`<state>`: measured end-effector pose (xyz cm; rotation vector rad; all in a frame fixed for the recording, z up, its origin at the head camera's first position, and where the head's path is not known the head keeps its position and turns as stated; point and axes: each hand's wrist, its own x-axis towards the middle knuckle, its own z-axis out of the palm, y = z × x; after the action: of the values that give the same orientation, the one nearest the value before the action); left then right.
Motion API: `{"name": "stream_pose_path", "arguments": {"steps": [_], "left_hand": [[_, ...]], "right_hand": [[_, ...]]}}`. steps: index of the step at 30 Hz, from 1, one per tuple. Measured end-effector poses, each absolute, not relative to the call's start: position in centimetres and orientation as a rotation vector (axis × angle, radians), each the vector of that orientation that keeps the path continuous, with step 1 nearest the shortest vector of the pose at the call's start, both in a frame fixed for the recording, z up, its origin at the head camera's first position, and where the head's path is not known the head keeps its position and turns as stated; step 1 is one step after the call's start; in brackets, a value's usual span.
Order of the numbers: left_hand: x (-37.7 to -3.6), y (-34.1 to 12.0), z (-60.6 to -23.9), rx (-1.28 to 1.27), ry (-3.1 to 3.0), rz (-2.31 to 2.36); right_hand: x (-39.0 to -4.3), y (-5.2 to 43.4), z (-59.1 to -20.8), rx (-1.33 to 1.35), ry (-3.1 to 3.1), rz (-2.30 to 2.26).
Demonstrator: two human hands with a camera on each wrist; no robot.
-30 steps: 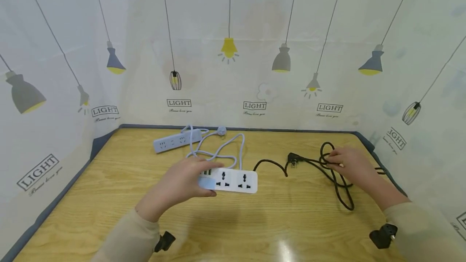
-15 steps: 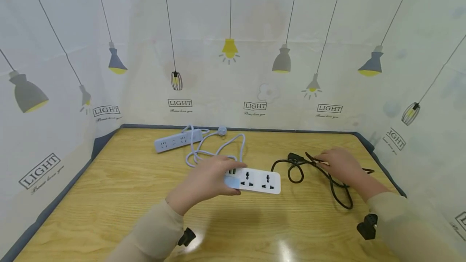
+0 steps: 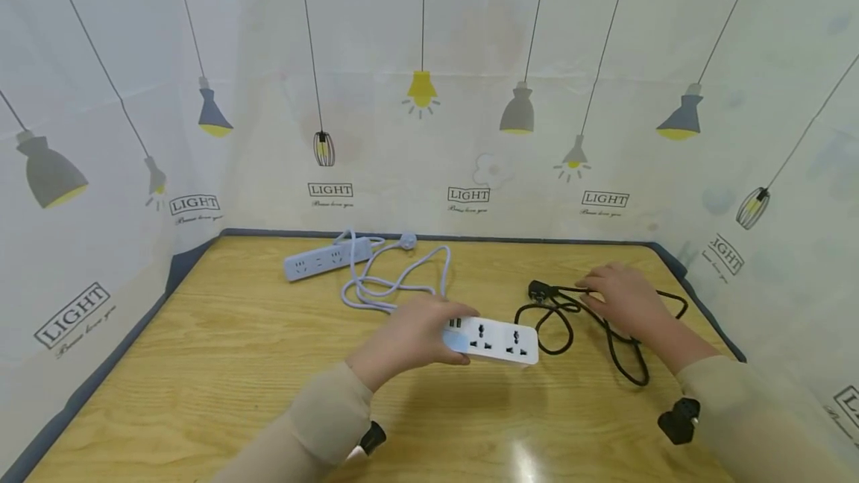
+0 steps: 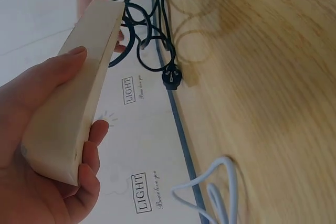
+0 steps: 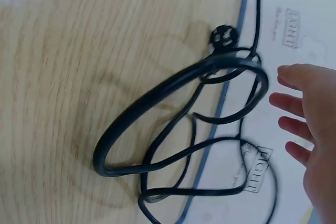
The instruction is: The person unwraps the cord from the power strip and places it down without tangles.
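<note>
My left hand [image 3: 416,334] grips a white power strip [image 3: 499,340] by its left end, thumb and fingers on opposite long edges. It is held above the table, sockets toward the head camera; the left wrist view shows its plain back [image 4: 71,114]. A black cord [image 5: 142,106] runs from it in loose loops to the right, ending in a black plug [image 3: 539,291]. My right hand [image 3: 624,300] hovers over these loops. In the right wrist view its fingers [image 5: 296,129] are spread loosely, apart from the cord, holding nothing.
A pale blue power strip [image 3: 327,259] lies at the back left of the wooden table [image 3: 221,364]. Its tangled cord [image 3: 446,267] spreads rightward, and its round plug [image 3: 408,241] rests near the back edge. A printed cloth wall [image 3: 376,162] stands behind.
My left hand has carried the white power strip rightward. The black cord has gathered into loops near its plug. My right hand has shifted slightly left and its fingers have come off the cord.
</note>
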<state>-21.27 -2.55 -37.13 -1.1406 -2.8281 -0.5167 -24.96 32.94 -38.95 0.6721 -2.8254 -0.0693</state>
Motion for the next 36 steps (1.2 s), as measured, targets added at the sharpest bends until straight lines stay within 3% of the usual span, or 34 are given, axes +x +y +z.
{"name": "stream_pose_path", "arguments": {"steps": [15,20,26,36], "left_hand": [[-22.2,-0.9,-39.6,-1.141,-2.864,-0.531],[-22.4,-0.5,-40.1,-1.143,-2.882,-0.542],[-22.6,-0.1,-40.9,-1.138,-2.918,-0.533],[-22.6,0.8,-41.7,-1.146,-2.932,-0.474]], "right_hand": [[-18.1,30.6,-38.8,0.907,-2.539,0.394],[-16.3,29.2,-39.2,0.929,-2.787,0.63],[-16.0,28.2,-40.2,0.694,-3.109,0.693],[-17.3,27.3,-42.2,0.611,-3.091,0.56]]}}
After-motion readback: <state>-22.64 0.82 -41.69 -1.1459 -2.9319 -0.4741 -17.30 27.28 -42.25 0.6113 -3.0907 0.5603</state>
